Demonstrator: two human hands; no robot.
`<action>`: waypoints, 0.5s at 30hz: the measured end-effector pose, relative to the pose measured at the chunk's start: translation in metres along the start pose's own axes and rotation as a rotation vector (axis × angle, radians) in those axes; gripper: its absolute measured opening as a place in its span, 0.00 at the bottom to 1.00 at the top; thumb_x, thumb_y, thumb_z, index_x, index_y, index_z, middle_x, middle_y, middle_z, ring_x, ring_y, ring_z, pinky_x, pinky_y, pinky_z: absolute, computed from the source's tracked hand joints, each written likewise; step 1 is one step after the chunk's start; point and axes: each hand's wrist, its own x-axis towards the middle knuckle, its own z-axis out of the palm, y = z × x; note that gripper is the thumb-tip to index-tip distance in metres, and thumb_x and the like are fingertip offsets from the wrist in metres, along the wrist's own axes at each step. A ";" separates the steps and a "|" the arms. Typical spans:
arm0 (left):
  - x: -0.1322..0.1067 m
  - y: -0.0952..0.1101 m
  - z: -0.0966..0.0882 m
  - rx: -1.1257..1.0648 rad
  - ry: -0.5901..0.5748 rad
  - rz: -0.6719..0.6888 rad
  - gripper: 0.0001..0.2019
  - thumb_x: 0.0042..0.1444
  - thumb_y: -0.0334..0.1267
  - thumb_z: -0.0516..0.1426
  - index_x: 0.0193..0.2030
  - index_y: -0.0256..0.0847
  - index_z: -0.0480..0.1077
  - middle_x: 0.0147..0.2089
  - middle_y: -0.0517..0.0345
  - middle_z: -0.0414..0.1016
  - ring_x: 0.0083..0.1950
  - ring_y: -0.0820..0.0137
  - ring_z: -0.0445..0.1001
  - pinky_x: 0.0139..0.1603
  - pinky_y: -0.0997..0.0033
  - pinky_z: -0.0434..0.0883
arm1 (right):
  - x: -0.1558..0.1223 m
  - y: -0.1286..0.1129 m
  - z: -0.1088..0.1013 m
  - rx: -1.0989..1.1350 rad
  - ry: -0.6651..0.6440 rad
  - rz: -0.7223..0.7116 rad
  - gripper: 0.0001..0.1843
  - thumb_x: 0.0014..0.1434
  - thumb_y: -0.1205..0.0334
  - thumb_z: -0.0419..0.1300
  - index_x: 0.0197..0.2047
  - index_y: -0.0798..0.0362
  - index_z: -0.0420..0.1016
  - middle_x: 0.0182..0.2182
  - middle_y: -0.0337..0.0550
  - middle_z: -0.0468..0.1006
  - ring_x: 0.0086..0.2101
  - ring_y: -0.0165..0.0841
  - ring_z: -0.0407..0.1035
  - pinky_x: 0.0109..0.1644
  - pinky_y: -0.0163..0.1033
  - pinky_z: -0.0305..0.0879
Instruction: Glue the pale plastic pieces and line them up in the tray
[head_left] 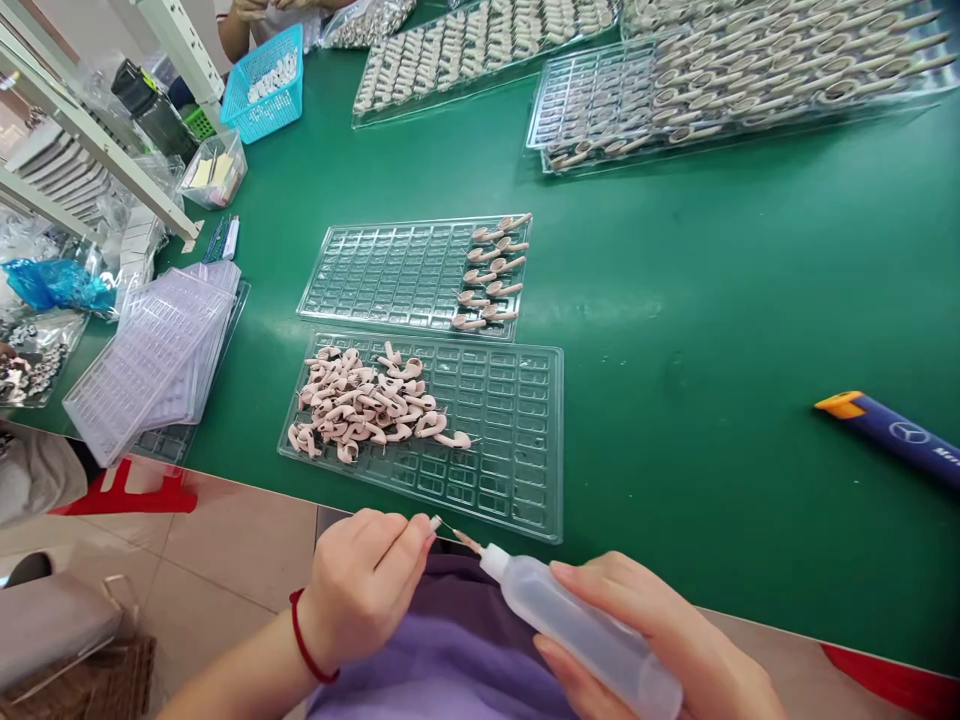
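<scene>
My left hand [367, 580], with a red cord at its wrist, pinches a small pale earphone shell [435, 523] near the table's front edge. Most of that piece is hidden by my fingers. My right hand [645, 630] is wrapped round a translucent squeeze bottle [577, 625], whose white cap and narrow tip point left at the shell. Between tip and shell there is a small gap with a thin line in it. Just beyond my hands lies a clear plastic tray [517, 450] with a heap of pinkish earphone shells [360, 405] on its left half.
Behind it, another clear tray [382, 275] holds several shells in its right columns. Filled trays [480, 60] stand at the back. A blue basket [266, 85] and stacked trays [154, 360] are leftward; a dark blue tube-like object [900, 430] lies right. A co-worker's hand [247, 10] shows behind.
</scene>
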 end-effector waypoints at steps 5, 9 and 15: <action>0.001 0.001 0.000 -0.014 -0.003 -0.022 0.07 0.61 0.24 0.57 0.45 0.33 0.72 0.30 0.54 0.78 0.28 0.71 0.76 0.28 0.72 0.73 | 0.001 -0.002 0.000 -0.026 -0.008 -0.015 0.28 0.55 0.74 0.60 0.58 0.48 0.65 0.29 0.39 0.75 0.25 0.31 0.69 0.27 0.35 0.70; 0.000 0.000 0.001 -0.012 -0.003 -0.018 0.07 0.61 0.24 0.58 0.45 0.33 0.72 0.30 0.54 0.79 0.28 0.71 0.76 0.28 0.72 0.73 | 0.001 -0.001 0.000 -0.045 -0.010 -0.019 0.28 0.56 0.74 0.60 0.60 0.49 0.64 0.30 0.40 0.75 0.26 0.31 0.69 0.28 0.35 0.69; -0.002 -0.001 0.001 -0.008 0.008 -0.014 0.08 0.59 0.24 0.59 0.46 0.33 0.72 0.30 0.54 0.79 0.27 0.70 0.76 0.27 0.71 0.73 | -0.002 0.002 0.000 -0.038 -0.027 -0.032 0.29 0.56 0.74 0.60 0.60 0.51 0.64 0.30 0.41 0.75 0.26 0.31 0.68 0.27 0.36 0.69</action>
